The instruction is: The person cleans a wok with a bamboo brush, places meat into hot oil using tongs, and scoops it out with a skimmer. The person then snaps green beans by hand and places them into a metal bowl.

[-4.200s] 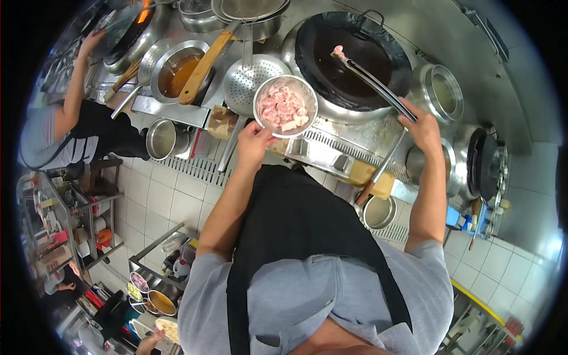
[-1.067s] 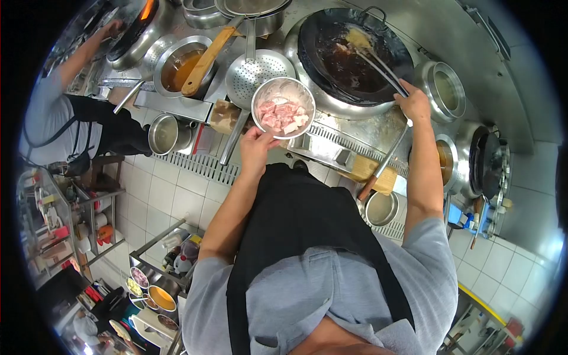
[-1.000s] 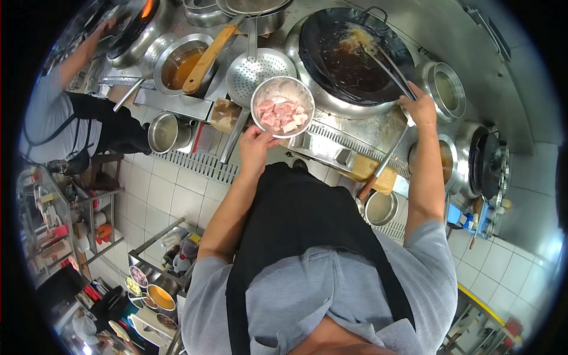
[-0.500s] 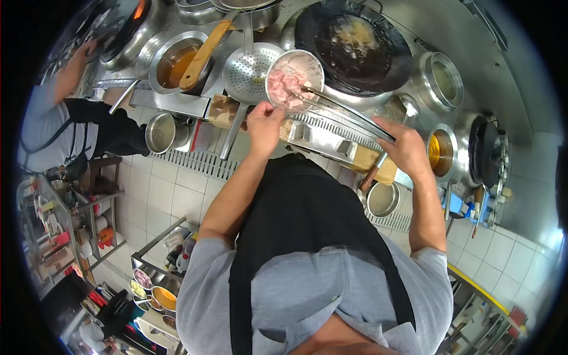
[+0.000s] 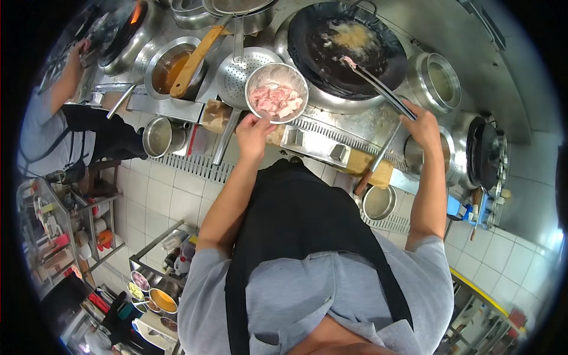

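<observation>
My left hand (image 5: 254,135) grips the near rim of a metal bowl (image 5: 302,81), fingers closed on its edge. Pieces of raw pale-pink meat (image 5: 276,100) lie inside. Metal tongs (image 5: 384,90) are held in my right hand (image 5: 422,125), which is closed around their handle end. At the tips of the tongs is a small piece of meat (image 5: 349,61), over the black wok (image 5: 305,44). Dark oil fills the wok's bottom, with a pale foaming patch (image 5: 353,36) toward the back.
Left of the bowl lies a perforated skimmer (image 5: 232,76). Beyond it, a pot of brown liquid (image 5: 167,74) has a wooden-handled tool across it. Metal pots (image 5: 442,83) stand right of the wok. A co-worker (image 5: 65,127) stands at far left near a flame (image 5: 135,12).
The tongs have come out of the bowl and swung up over the wok, carrying a piece of meat. The bowl in my left hand has shifted slightly left and down.
</observation>
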Available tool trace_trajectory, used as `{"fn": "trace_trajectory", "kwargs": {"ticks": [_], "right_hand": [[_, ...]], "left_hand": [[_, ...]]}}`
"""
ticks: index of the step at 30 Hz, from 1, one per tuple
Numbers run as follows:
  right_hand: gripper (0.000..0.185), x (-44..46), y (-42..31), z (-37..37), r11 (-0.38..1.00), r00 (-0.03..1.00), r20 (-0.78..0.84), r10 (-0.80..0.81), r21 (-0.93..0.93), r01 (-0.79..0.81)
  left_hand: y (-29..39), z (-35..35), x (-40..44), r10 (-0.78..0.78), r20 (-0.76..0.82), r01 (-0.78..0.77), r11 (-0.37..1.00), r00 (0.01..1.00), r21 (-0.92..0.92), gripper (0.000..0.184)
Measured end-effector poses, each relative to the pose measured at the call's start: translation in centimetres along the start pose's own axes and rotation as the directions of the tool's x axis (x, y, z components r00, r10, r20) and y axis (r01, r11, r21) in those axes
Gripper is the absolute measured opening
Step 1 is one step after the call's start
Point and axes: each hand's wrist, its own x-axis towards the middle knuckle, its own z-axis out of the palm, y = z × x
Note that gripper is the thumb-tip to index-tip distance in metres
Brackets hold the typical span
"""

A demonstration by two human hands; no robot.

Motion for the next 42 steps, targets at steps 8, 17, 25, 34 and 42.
{"fn": "trace_trajectory", "kwargs": {"ticks": [8, 17, 25, 34, 42], "right_hand": [[0.061, 4.2, 4.0, 1.9, 0.987, 0.977, -0.148, 0.155, -0.017, -0.159], [0.057, -6.7, -4.5, -2.2, 0.917, 0.991, -0.022, -0.131, 0.377, 0.13], [0.051, -7.5, -9.2, 0.4, 0.954, 0.955, 0.08, -0.287, 0.115, 0.278], [0.048, -5.9, -4.8, -0.5, 0.906, 0.979, 0.079, -0.186, 0.399, 0.14], [0.051, -1.1, -2.4, -0.9, 0.782, 0.987, -0.012, -0.16, 0.609, 0.134]], "left_hand": [[0.9, 0.0, -1.5, 0.025, 0.035, -0.025, 1.0, 0.999, -0.015, 0.011], [-0.1, -0.2, -0.8, 0.138, 0.012, -0.139, 0.987, 0.99, 0.085, 0.012], [-0.6, 1.4, 0.0, 0.239, 0.077, -0.251, 0.936, 0.968, 0.248, 0.015], [0.8, 1.9, -0.4, 0.051, 0.01, -0.051, 0.999, 0.999, -0.019, 0.01], [1.2, 3.1, 2.7, 0.023, 0.017, -0.022, 0.999, 1.0, -0.033, 0.011]]}}
